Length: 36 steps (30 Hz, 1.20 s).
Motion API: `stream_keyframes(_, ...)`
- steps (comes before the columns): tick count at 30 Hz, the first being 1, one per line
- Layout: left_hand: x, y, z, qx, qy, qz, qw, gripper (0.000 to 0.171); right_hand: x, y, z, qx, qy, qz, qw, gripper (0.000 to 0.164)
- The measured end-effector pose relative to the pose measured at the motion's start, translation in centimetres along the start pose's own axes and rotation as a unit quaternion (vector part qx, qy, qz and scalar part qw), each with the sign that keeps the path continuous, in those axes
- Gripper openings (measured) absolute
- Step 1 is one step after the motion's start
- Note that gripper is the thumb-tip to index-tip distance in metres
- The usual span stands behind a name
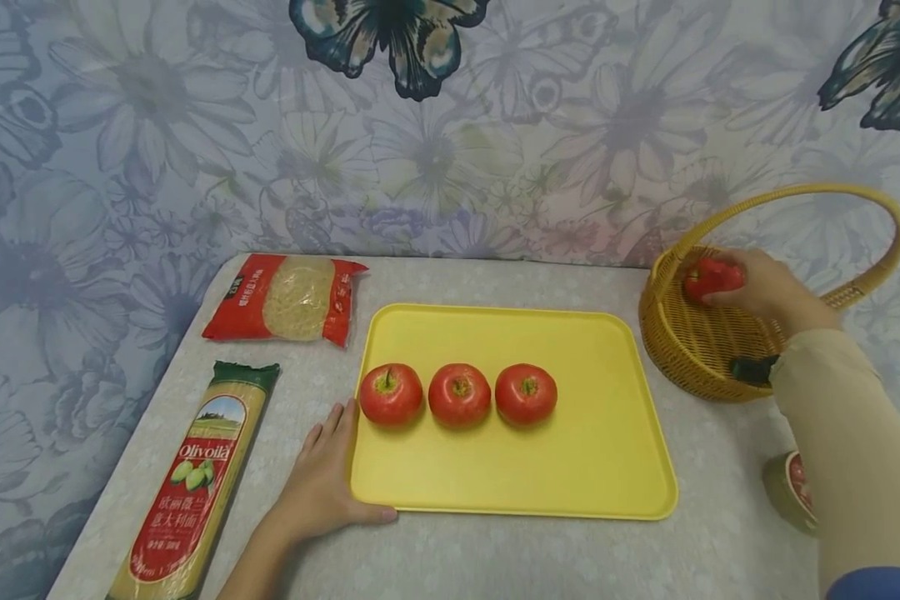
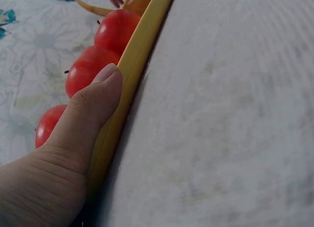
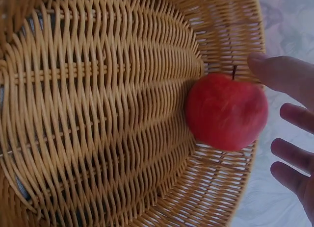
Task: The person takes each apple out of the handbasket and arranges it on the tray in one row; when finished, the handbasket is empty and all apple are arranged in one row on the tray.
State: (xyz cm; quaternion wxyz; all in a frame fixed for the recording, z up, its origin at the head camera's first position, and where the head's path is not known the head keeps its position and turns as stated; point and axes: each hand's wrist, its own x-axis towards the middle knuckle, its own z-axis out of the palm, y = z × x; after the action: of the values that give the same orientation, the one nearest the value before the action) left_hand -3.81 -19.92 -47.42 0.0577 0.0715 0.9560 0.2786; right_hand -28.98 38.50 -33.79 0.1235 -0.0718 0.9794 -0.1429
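Observation:
My left hand point(image 1: 330, 479) rests at the near left corner of a yellow tray point(image 1: 607, 467). Its fingers lie straight along the left edge, and the thumb point(image 2: 98, 97) presses on the near rim. Three red apples point(image 1: 460, 396) sit in a row on the tray. Over a wicker basket point(image 1: 678, 367), my right hand point(image 1: 768, 287) reaches in at a red apple point(image 3: 226, 112) that lies against the basket's wall. In the right wrist view, thumb and fingers are spread beside this apple, with a gap between them and it.
A dark green item point(image 1: 753, 369) lies in the basket, partly hidden by the sleeve. Near the right forearm stands a small round container point(image 1: 787, 496) with something red. On the left are a red noodle packet point(image 1: 288, 298) and an Olivoila pasta packet point(image 1: 195, 487). A flowered cloth hangs behind.

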Motion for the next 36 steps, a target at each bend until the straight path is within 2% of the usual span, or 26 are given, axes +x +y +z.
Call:
stream_keyframes(5, -0.1, -0.1, 0.0, 0.001, 0.001, -0.002, 1.0000, 0.151, 0.8, 0.6, 0.3, -0.009, 0.004, 0.014, 1.000, 0.087)
stream_keyframes(10, -0.1, 0.0, 0.0, -0.002, -0.002, -0.007, 1.0000, 0.151, 1.2, 0.8, 0.5, 0.016, 0.002, 0.023, 1.000, 0.090)
stream_keyframes(17, 0.0, 0.1, -0.1, -0.002, -0.006, -0.014, 0.9999, 0.152, 1.6, 0.9, 1.0, 0.035, -0.017, -0.009, 0.999, 0.071)
stream_keyframes(20, 0.0, 0.0, 0.0, 0.000, -0.007, -0.015, 0.9999, 0.152, 1.5, 1.0, 1.2, 0.052, -0.029, 0.005, 0.998, 0.074)
stream_keyframes(24, 0.0, 0.0, 0.0, 0.000, -0.007, -0.014, 0.9999, 0.151, 1.1, 1.2, 1.3, 0.059, -0.038, 0.035, 0.997, 0.089)
stream_keyframes(28, 0.0, -0.1, 0.1, 0.000, -0.006, -0.014, 0.9999, 0.151, 1.0, 1.5, 1.4, 0.039, -0.025, 0.041, 0.998, 0.093)
stream_keyframes(33, 0.1, -0.1, 0.1, 0.002, -0.005, -0.013, 0.9999, 0.152, 1.1, 1.6, 1.6, 0.009, -0.006, 0.029, 1.000, 0.076)
stream_keyframes(36, 0.1, 0.0, 0.1, 0.000, -0.004, -0.011, 0.9999, 0.152, 0.8, 1.6, 1.6, -0.003, -0.016, 0.039, 0.999, 0.081)
